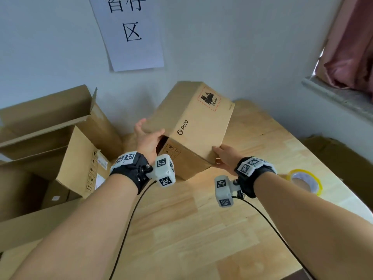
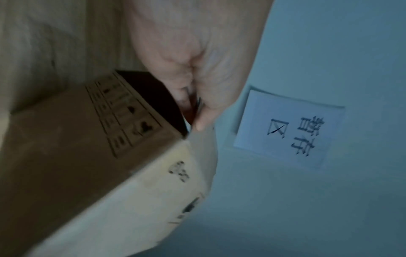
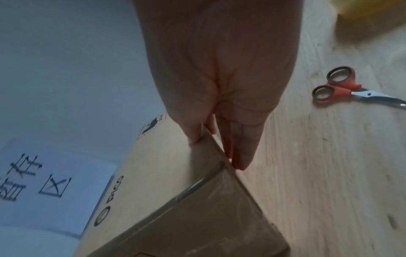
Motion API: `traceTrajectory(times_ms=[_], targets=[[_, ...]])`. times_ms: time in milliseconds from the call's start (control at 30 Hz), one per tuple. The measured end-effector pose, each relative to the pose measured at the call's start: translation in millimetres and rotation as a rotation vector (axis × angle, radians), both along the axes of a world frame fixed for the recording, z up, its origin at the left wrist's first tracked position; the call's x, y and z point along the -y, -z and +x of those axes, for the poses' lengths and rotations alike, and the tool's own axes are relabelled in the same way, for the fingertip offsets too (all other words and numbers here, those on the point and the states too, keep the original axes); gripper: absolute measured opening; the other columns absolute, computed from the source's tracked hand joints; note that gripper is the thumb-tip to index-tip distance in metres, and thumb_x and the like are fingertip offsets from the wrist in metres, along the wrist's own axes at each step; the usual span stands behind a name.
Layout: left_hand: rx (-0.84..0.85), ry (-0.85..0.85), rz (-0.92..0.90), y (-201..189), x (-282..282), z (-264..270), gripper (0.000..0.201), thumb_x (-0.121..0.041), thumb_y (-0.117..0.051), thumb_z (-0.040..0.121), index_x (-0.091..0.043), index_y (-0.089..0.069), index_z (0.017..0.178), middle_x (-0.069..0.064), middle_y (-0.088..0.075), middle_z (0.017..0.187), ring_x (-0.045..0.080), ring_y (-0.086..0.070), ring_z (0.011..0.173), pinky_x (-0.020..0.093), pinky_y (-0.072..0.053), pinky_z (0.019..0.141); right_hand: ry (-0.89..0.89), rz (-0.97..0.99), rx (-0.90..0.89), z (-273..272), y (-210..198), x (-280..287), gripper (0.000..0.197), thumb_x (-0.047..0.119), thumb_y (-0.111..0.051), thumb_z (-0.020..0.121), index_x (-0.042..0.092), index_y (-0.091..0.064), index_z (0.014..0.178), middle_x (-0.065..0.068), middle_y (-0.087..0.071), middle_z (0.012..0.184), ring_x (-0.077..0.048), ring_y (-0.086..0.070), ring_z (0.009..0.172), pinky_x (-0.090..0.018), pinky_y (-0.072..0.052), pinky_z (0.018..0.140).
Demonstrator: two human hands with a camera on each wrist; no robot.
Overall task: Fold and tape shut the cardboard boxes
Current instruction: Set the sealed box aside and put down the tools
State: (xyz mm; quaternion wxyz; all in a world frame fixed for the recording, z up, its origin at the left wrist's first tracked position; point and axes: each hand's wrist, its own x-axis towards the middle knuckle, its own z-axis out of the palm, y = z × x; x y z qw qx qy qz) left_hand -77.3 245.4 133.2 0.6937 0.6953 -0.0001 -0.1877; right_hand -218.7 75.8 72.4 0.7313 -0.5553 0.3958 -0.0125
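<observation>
PICO carton [image 1: 193, 126] is held tilted above the far end of the bench [image 1: 201, 229], centre of the head view, one corner low toward the wood. Clear tape is seen across one face in the right wrist view, so one end is judged already sealed. A dark gap shows at the left end, where a flap stands ajar; that end is judged not yet folded flat or taped.

Left hand [image 1: 148, 138]: curled round the open left edge, thumb on the outer face, fingers [image 2: 184, 92] tucked into the gap. Right hand [image 1: 226, 156]: clamped on the lower right corner, thumb on top, fingers [image 3: 239, 147] nearly straight beneath the edge.

Tape roll [image 1: 304, 181], yellow-rimmed, lies at the right of the bench, untouched. Scissors [image 3: 342, 87] with orange handles lie on the wood, right of the right wrist view. Several open cartons [image 1: 60, 142] are stacked at the left, unsealed; most of the job is judged left.
</observation>
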Motion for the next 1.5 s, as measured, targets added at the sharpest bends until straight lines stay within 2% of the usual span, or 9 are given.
traceTrajectory(times_ms=[100, 233, 433, 500, 633, 800, 1033, 1300, 1500], targets=[[0.201, -0.061, 0.06, -13, -19, 18, 0.096, 0.01, -0.071, 0.07, -0.049, -0.03, 0.134, -0.007, -0.036, 0.132, 0.019, -0.044, 0.122, 0.046, -0.044, 0.102, -0.159, -0.061, -0.062, 5, 2, -21, 0.02, 0.023, -0.043, 0.1, 0.01, -0.05, 0.114, -0.009, -0.054, 0.113, -0.024, -0.057, 0.097, -0.037, -0.049, 0.091], [0.23, 0.071, 0.055, -21, -45, 11, 0.11, 0.015, -0.067, 0.074, -0.05, -0.013, 0.144, -0.003, -0.043, 0.144, 0.013, -0.048, 0.125, 0.049, -0.038, 0.107, -0.068, -0.12, -0.088, 1, 2, -28, 0.034, 0.022, -0.04, 0.101, 0.007, -0.047, 0.13, -0.015, -0.052, 0.129, -0.023, -0.053, 0.098, -0.039, -0.046, 0.093], [0.53, 0.236, 0.331, -38, -37, -15, 0.072, 0.0, -0.054, 0.091, -0.036, -0.027, 0.148, -0.012, -0.068, 0.101, -0.011, -0.063, 0.078, 0.01, -0.051, 0.068, 0.198, -0.252, -0.103, -21, -11, 8, 0.043, 0.027, -0.025, 0.104, -0.003, -0.04, 0.131, -0.014, -0.055, 0.104, -0.02, -0.056, 0.08, -0.036, -0.049, 0.079], [0.693, 0.313, 0.494, -39, -35, -20, 0.047, -0.01, -0.052, 0.094, -0.036, -0.053, 0.132, -0.009, -0.071, 0.102, 0.001, -0.066, 0.082, 0.023, -0.056, 0.075, 0.248, -0.336, -0.109, -30, -17, 20, 0.047, 0.033, -0.022, 0.103, -0.002, -0.043, 0.127, -0.008, -0.053, 0.086, -0.024, -0.062, 0.087, -0.04, -0.054, 0.082], [0.673, 0.489, 0.749, -15, -48, -14, 0.047, -0.01, -0.057, 0.09, -0.056, -0.064, 0.099, 0.0, -0.073, 0.102, 0.027, -0.067, 0.094, 0.045, -0.053, 0.087, 0.305, -0.493, -0.062, -41, -27, 26, 0.054, 0.047, -0.024, 0.098, 0.011, -0.04, 0.134, -0.017, -0.052, 0.122, -0.035, -0.058, 0.109, -0.052, -0.046, 0.095], [0.651, 0.539, 0.731, 20, -70, -26, 0.053, 0.018, -0.04, 0.084, -0.018, -0.072, 0.106, -0.011, -0.061, 0.108, 0.007, -0.056, 0.102, 0.014, -0.04, 0.091, 0.102, -0.674, -0.13, -49, -33, 19, 0.043, 0.027, -0.026, 0.102, 0.019, -0.031, 0.144, -0.013, -0.027, 0.148, -0.034, -0.034, 0.129, -0.043, -0.03, 0.108], [0.521, 0.868, 0.978, 48, -93, -15, 0.082, 0.022, -0.035, 0.083, -0.042, -0.046, 0.133, -0.007, -0.038, 0.147, 0.017, -0.043, 0.132, 0.023, -0.04, 0.103, -0.146, -0.777, -0.221, -44, -20, 11, 0.034, 0.018, -0.043, 0.095, 0.019, -0.056, 0.127, -0.015, -0.048, 0.131, -0.025, -0.053, 0.09, -0.029, -0.041, 0.076], [0.607, 1.077, 1.209, 33, -62, -3, 0.046, -0.013, -0.046, 0.099, -0.021, -0.04, 0.144, 0.005, -0.026, 0.156, 0.02, -0.026, 0.142, 0.027, -0.019, 0.113, -0.332, -0.821, -0.444, -40, -2, 11, 0.041, 0.004, -0.046, 0.088, 0.021, -0.056, 0.124, -0.013, -0.038, 0.133, -0.032, -0.05, 0.115, -0.038, -0.042, 0.101], [0.746, 1.215, 1.276, 46, -16, 0, 0.083, -0.013, -0.067, 0.086, -0.023, -0.017, 0.152, -0.003, -0.008, 0.16, 0.017, -0.015, 0.145, 0.031, -0.018, 0.117, -0.371, -0.915, -0.453, -37, 5, 8, 0.053, -0.004, -0.037, 0.084, 0.023, -0.054, 0.126, -0.005, -0.028, 0.145, -0.033, -0.036, 0.126, -0.04, -0.034, 0.108]])
